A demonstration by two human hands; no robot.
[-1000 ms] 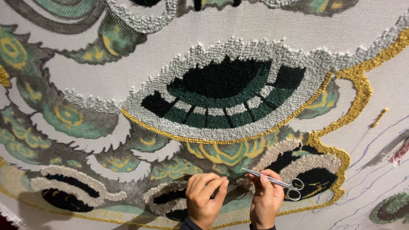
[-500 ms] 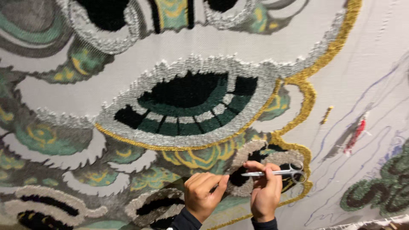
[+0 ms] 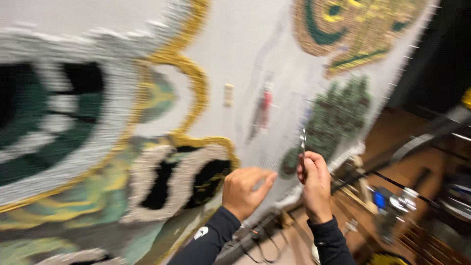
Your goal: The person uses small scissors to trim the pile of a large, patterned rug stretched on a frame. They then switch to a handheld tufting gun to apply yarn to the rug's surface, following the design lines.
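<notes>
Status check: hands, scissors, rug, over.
Right hand grips scissors, blades pointing up. Left hand empty, loosely curled, in front of the tufted rug. Frame blurred; nothing between hands and rug.

A dim workshop with a brown wooden floor [image 3: 392, 132] and dark right-hand wall [image 3: 441, 59]

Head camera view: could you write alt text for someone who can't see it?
A blurred look down at two hands before a large tufted rug patterned in green, gold, white and black. The right hand holds small metal scissors upright; the left hand is loosely curled, apparently empty.
</notes>
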